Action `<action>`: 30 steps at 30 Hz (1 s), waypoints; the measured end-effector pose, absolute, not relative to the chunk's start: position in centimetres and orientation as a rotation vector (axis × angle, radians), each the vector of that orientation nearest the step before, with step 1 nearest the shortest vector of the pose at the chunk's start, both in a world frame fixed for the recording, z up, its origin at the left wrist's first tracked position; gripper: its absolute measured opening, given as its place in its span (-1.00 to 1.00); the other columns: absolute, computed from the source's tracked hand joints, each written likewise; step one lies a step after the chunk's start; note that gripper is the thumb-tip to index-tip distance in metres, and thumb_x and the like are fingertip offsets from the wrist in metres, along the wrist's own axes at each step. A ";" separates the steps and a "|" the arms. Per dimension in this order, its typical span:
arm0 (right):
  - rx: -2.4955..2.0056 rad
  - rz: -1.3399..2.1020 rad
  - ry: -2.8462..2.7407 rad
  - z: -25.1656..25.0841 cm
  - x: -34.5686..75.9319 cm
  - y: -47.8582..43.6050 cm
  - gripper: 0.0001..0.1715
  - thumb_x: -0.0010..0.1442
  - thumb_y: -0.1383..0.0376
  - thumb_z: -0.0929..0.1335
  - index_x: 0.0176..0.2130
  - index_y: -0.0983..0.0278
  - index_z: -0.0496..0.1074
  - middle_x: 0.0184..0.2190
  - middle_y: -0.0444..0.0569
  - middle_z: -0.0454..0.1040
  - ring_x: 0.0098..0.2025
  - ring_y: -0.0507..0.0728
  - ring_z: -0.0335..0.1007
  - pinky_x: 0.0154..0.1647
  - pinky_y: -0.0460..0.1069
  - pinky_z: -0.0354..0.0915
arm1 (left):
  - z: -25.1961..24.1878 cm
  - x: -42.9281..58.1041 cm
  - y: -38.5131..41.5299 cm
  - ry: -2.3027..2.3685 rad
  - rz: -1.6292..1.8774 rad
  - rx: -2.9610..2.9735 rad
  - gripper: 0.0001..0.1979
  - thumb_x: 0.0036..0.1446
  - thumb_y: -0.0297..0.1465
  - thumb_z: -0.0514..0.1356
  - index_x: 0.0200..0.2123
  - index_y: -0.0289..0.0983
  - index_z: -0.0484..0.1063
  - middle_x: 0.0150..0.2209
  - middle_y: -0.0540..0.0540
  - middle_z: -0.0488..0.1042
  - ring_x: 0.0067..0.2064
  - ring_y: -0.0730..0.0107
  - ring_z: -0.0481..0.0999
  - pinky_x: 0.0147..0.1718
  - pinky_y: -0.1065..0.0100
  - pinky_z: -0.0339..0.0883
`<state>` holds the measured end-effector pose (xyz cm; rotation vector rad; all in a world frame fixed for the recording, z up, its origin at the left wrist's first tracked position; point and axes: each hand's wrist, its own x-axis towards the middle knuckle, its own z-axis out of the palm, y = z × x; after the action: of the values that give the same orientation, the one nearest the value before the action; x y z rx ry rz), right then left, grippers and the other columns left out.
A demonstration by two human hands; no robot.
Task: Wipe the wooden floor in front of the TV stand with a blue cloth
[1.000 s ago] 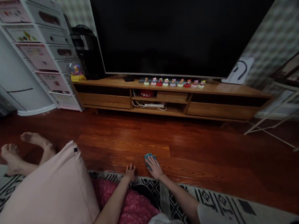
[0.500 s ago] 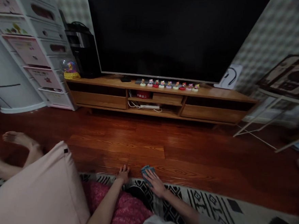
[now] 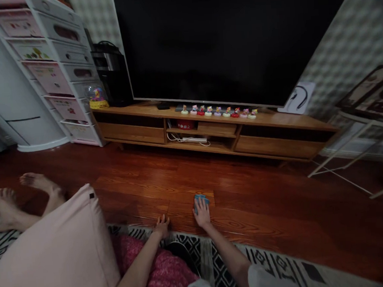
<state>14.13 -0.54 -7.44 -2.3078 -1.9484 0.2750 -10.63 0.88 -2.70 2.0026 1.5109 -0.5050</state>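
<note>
My right hand (image 3: 202, 212) lies flat, fingers stretched forward, pressing a small blue cloth (image 3: 200, 199) onto the reddish wooden floor (image 3: 264, 208). Only the cloth's far edge shows beyond my fingertips. My left hand (image 3: 161, 226) rests open on the floor at the edge of the black-and-white patterned rug (image 3: 279, 268), fingers spread, holding nothing. A pink cushion (image 3: 55, 253) lies over my lap at the lower left.
A low wooden TV stand (image 3: 210, 129) with a large dark television (image 3: 230, 40) stands ahead, small figurines (image 3: 218, 111) lined along its top. White drawers (image 3: 58, 69) stand at the left. Bare feet (image 3: 15, 199) lie at the left. A white wire frame (image 3: 350, 158) leans at the right.
My right hand has slid the blue cloth forward and slightly right across the floor, after drawing it back toward the rug half a second ago. My left hand has stayed put.
</note>
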 end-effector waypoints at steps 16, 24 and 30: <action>-2.596 0.058 -1.473 -8.7 29.8 -10.0 -0.27 0.36 0.20 0.05 0.45 0.20 -0.02 0.46 0.04 -0.03 0.48 0.24 -0.21 0.40 0.29 -0.10 | -5.6 -11.1 1.4 1.471 -0.490 2.025 0.03 -0.10 0.00 0.23 0.43 -0.16 0.01 0.49 -0.24 -0.30 0.45 -0.33 -0.22 0.26 -0.33 0.05; -2.545 0.061 -1.442 -9.5 17.1 -3.8 -0.20 0.29 0.24 0.17 0.46 0.18 -0.06 0.48 0.10 -0.11 0.49 0.32 -0.26 0.40 0.36 -0.22 | -5.8 -11.3 1.8 1.448 -0.512 2.029 0.05 -0.09 -0.01 0.22 0.44 -0.21 -0.02 0.49 -0.28 -0.32 0.45 -0.29 -0.24 0.30 -0.29 -0.05; -1.855 0.318 -2.251 -9.5 9.7 -4.8 -0.21 0.32 0.20 0.20 0.45 0.02 -0.09 0.50 -0.17 -0.20 0.51 0.16 -0.35 0.45 0.18 -0.23 | -5.9 -11.6 1.7 1.440 -0.495 2.057 0.05 -0.10 -0.02 0.22 0.44 -0.20 -0.02 0.49 -0.25 -0.28 0.46 -0.26 -0.22 0.33 -0.24 -0.06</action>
<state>9.66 -4.84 -9.45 -1.8552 -2.2507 0.3176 -11.55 1.70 -5.90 2.0572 1.4398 -0.4955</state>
